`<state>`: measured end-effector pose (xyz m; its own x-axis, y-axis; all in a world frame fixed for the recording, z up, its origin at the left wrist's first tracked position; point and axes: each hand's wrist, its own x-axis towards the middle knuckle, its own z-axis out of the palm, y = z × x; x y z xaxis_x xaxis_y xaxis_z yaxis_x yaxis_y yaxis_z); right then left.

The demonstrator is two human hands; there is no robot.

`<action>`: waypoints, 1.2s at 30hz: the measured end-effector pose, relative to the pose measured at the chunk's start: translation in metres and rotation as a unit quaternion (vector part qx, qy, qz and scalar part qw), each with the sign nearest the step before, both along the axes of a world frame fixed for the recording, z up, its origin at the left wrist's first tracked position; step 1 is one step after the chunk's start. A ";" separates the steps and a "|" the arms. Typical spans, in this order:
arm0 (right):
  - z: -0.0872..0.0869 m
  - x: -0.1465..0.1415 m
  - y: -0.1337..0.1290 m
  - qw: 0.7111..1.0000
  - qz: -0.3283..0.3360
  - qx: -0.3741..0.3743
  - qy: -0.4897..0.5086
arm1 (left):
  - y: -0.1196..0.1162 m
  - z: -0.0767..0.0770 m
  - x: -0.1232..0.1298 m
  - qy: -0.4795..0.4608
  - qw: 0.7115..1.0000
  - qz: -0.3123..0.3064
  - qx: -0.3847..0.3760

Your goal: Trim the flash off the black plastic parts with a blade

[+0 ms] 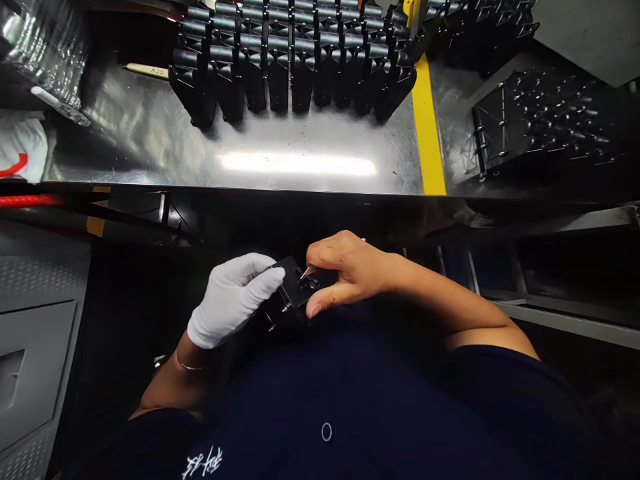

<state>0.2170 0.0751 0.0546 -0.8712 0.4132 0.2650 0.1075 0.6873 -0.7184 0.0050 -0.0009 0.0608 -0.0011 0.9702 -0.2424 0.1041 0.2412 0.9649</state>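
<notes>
My left hand [233,297], in a white glove, is closed on a black part [287,280] with thin metal pins at its lower edge. The thumb presses on the part's upper left side. My right hand [350,270] is bare and closed around a small blade-like tool [309,272], whose shiny tip touches the part near a small round feature. Most of the tool is hidden in the palm. Both hands are in front of my body, below the bench edge.
Rows of black parts [303,67] stand on the metal bench [300,143]. A yellow stripe [429,127] crosses it, with more black parts [505,123] with pins at right. Clear plastic [45,53], a white cloth [23,143] and a pale stick [146,69] lie left.
</notes>
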 end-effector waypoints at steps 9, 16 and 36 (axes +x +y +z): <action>-0.001 0.000 -0.001 1.000 -0.008 0.019 0.023 | 0.000 -0.002 0.001 -0.007 1.000 -0.005 -0.007; -0.001 0.001 -0.002 0.999 -0.013 0.021 0.028 | 0.001 0.001 0.001 -0.005 1.000 -0.003 -0.003; -0.006 0.003 -0.004 0.997 0.015 -0.044 0.066 | 0.000 0.000 0.006 -0.028 0.999 -0.014 -0.008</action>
